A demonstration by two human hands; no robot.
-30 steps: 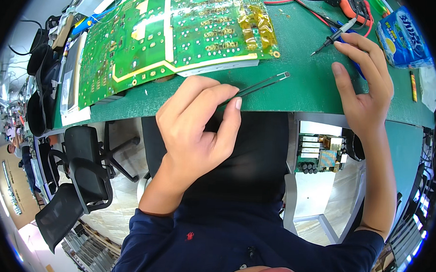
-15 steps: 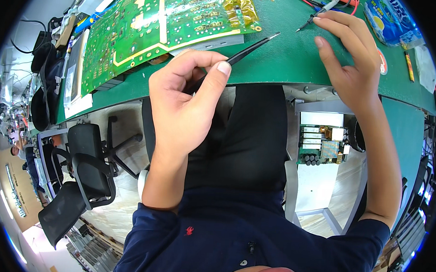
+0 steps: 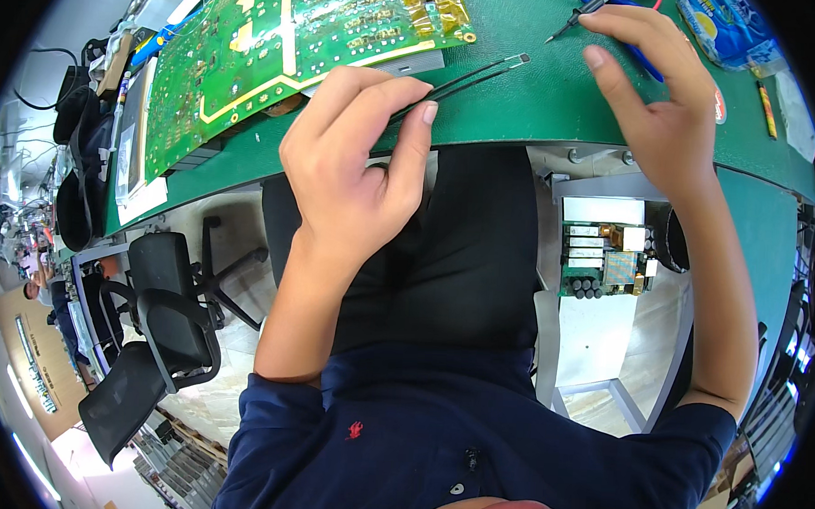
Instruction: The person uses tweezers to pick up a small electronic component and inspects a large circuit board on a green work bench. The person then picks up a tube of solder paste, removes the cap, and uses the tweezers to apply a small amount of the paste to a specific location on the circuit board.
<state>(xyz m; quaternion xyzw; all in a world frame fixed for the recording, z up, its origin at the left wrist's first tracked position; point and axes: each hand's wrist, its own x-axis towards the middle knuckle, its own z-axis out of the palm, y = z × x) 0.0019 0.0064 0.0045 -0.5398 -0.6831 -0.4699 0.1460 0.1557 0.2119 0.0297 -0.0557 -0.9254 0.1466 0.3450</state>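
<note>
Tweezers out in the left hand, right hand spread by a probe.
From the left, a black chair (image 3: 172, 271) stands below the bench (image 3: 514, 114), and the green circuit board (image 3: 252, 61) lies on it; the left hand (image 3: 357, 152) pinches the black tweezers (image 3: 477, 74) between thumb and fingertips, hiding their rear end from me. Half a second ago they showed edge-on; now they are turned, their two arms visibly apart, with a small piece (image 3: 524, 59) at the tips, over bare bench right of the board. The probe (image 3: 595, 2) lies beyond, at the fingertips of the right hand (image 3: 663, 120), much as before; thumb and fingers gape, and I can't tell whether they touch it. That hand partly blocks a blue handle (image 3: 648, 65); a blue packet (image 3: 731, 32) sits farther right.
</note>
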